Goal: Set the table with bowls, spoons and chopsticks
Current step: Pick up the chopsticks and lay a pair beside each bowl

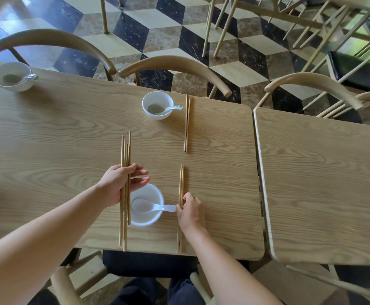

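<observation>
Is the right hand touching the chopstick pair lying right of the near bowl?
Touching. The head view shows the right hand pinching that chopstick pair.

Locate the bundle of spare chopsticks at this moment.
Head view, left of centre: the spare chopsticks are gripped by the left hand, overlapping the left edge of the near bowl, left of the laid pair the right hand holds.
</observation>
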{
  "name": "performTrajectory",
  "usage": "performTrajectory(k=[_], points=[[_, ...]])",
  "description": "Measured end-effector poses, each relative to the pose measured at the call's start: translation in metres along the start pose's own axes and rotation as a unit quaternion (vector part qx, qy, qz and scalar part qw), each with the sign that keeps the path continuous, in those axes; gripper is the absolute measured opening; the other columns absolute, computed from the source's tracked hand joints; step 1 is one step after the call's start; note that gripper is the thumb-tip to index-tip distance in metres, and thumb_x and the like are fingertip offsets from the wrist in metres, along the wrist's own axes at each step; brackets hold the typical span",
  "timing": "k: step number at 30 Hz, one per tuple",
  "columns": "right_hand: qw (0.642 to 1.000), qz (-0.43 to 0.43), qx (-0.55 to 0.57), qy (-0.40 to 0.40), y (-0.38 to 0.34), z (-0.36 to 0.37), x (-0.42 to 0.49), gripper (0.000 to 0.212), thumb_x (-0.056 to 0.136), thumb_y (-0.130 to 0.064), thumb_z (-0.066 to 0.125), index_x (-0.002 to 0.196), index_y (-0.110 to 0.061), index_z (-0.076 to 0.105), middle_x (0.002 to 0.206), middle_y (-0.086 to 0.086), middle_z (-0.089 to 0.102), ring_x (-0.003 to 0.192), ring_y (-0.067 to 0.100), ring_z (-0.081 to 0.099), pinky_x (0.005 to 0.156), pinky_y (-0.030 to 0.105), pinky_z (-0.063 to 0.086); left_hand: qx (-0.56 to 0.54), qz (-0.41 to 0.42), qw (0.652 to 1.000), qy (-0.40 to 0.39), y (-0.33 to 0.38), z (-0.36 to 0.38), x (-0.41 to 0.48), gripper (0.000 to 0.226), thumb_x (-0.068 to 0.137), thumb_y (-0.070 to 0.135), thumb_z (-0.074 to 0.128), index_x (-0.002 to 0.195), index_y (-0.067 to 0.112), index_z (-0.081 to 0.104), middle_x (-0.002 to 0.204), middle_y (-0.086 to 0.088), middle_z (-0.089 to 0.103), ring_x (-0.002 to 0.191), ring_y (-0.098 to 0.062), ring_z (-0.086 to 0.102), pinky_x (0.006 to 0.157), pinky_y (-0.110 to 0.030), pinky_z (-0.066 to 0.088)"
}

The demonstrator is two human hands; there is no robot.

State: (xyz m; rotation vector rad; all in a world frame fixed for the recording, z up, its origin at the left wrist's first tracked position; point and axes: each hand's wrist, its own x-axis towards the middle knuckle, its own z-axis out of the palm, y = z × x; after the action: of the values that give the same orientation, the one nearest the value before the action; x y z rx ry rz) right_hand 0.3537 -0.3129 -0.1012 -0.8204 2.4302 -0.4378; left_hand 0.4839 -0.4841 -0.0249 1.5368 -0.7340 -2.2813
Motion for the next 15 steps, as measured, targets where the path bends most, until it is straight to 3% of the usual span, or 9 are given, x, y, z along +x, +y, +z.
performTrajectory(k=[9, 15], points=[[1.0, 0.0, -0.002, 0.001, -0.0002, -0.0026, -0.0011, 0.019, 0.091, -0.019, 0.062, 0.084, -0.018, 0.044, 0.087, -0.001, 0.051, 0.077, 0.017, 0.044, 0.066, 0.024, 0.033, 0.007, -0.004, 1.0, -0.002, 0.0003, -0.0004, 0.0042, 0.022, 0.105, 0.011, 0.047, 0.103, -0.006, 0.061, 0.081, -0.016, 0.073, 0.071, -0.028, 0.075, 0.066, -0.034, 0.063], [1.0, 0.008, 0.001, -0.004, -0.002, -0.0009, -0.0012, 0.018, 0.091, -0.02, 0.062, 0.086, -0.019, 0.044, 0.093, 0.003, 0.056, 0.079, 0.017, 0.046, 0.067, 0.027, 0.038, 0.005, -0.007, 1.0, -0.004, -0.0002, 0.0062, 0.0059, 0.022, 0.105, 0.01, 0.047, 0.102, -0.007, 0.06, 0.08, -0.016, 0.072, 0.069, -0.027, 0.075, 0.06, -0.032, 0.062]])
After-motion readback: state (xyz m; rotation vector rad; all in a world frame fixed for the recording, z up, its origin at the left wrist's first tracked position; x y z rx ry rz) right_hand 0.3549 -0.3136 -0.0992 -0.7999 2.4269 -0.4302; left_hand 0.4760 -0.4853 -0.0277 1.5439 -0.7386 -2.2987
